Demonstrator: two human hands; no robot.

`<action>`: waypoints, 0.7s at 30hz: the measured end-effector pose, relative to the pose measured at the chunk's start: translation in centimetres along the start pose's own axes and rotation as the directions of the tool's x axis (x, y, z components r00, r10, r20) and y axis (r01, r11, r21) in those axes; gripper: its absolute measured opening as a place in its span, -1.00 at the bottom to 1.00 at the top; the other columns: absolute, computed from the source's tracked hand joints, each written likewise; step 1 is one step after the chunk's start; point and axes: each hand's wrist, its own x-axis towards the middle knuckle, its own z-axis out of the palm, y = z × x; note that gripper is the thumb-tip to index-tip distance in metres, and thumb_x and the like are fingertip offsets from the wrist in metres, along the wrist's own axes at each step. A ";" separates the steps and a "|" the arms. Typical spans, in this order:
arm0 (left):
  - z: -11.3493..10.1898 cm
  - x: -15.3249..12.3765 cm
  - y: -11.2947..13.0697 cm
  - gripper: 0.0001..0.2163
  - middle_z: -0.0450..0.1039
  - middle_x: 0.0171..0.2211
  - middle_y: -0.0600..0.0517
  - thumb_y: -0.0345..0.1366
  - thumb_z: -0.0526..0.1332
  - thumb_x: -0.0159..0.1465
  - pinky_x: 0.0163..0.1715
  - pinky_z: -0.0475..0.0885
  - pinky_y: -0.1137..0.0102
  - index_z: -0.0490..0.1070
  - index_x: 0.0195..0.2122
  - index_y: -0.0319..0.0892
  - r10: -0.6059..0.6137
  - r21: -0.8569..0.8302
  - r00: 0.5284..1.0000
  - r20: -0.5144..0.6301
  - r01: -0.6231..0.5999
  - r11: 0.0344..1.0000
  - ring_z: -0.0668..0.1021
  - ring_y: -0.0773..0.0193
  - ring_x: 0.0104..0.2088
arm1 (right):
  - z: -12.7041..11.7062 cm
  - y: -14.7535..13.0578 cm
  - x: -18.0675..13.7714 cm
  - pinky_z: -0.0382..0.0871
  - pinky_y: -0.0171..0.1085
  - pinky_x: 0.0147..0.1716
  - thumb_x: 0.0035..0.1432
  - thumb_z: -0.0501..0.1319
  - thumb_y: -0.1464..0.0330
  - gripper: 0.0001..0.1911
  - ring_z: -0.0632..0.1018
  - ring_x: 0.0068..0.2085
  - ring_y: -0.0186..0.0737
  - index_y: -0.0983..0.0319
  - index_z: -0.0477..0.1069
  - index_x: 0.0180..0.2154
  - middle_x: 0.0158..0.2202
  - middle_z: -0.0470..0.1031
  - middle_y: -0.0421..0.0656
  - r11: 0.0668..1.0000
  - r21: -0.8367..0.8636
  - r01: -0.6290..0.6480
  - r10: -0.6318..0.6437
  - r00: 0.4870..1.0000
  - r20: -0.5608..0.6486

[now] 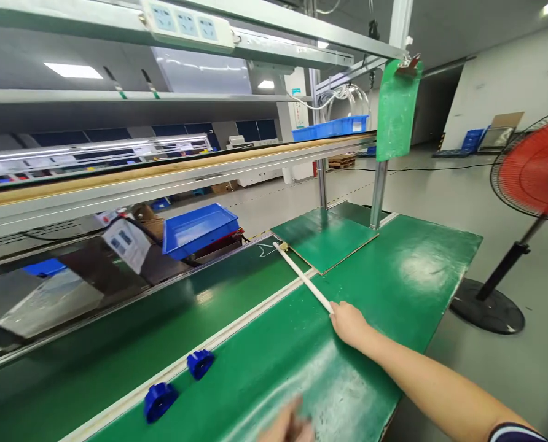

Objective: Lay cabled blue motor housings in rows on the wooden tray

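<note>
My right hand [349, 323] is closed around the near end of a slim white rod [304, 278]. The rod slants away to the left across the green bench top [274, 344] and its pale rail. By its far tip lies a small yellowish lump [284, 246], too small to name. At the bottom edge, my left hand [287, 425] is smeared by motion and partly cut off, so its fingers cannot be read. To its left, two blue plastic pieces with notched rims, one farther back [200, 363] and one nearer [160, 402], sit beside the rail.
A loose green board [327, 238] lies on the bench near a metal post [379, 196]. Beyond the bench is a blue tray [200, 228]. A shelf beam [177, 175] and a power strip [188, 24] run overhead. A red fan [539, 166] stands on the right.
</note>
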 end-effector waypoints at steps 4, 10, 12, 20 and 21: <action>4.5 11.4 6.6 -0.28 0.55 -0.14 -0.32 0.03 0.04 0.37 -0.03 0.46 0.23 0.02 0.30 -0.56 0.042 0.239 0.998 -0.050 -0.029 0.971 0.60 -0.01 -0.06 | 0.1 -0.2 0.5 0.38 -0.25 -0.12 0.29 0.10 0.29 -0.72 0.57 -0.12 -0.12 0.23 0.52 -0.11 -0.16 0.56 -0.02 0.990 0.084 0.112 -0.113 0.994 0.004; 7.0 18.7 8.2 -0.70 0.46 -0.01 -0.33 -0.31 0.11 0.33 -0.05 0.43 0.21 0.32 0.03 -0.38 0.010 0.540 0.999 -0.032 0.010 0.842 0.56 -0.07 0.01 | -1.2 1.9 10.4 0.10 0.03 0.27 0.26 0.15 0.01 -0.25 0.16 0.37 0.13 0.29 0.17 0.33 0.37 0.12 0.17 0.987 0.020 0.157 -0.145 0.949 -0.281; 6.7 18.7 7.6 -0.73 0.48 -0.03 -0.33 -0.42 0.04 0.31 -0.09 0.43 0.23 0.33 0.00 -0.39 -0.015 0.531 0.999 -0.034 0.031 0.847 0.58 -0.03 -0.03 | -1.3 2.8 14.4 -0.01 0.13 0.31 0.22 0.14 -0.11 -0.08 0.00 0.43 0.21 0.27 0.00 0.40 0.44 -0.09 0.20 0.983 -0.069 0.168 -0.178 0.966 -0.188; 4.6 19.3 6.3 -0.57 0.52 -0.07 -0.25 -0.49 -0.04 0.31 -0.15 0.41 0.32 0.20 0.21 -0.40 -0.018 0.427 0.995 -0.100 0.059 0.902 0.58 0.07 -0.08 | -1.4 1.8 18.9 0.39 0.16 -0.05 0.33 -0.04 0.41 -0.31 0.48 0.14 0.34 0.22 -0.16 0.44 0.25 0.23 0.44 0.781 -0.474 0.406 -0.420 0.904 0.084; 4.2 19.4 6.0 -0.56 0.52 -0.06 -0.24 -0.48 -0.03 0.31 -0.14 0.41 0.31 0.19 0.22 -0.38 -0.006 0.409 0.993 -0.117 0.053 0.911 0.58 0.06 -0.08 | -1.7 1.4 18.8 0.42 0.12 -0.10 0.31 -0.06 0.48 -0.27 0.54 0.06 0.28 0.16 -0.20 0.44 0.25 0.24 0.41 0.768 -0.474 0.431 -0.433 0.895 0.112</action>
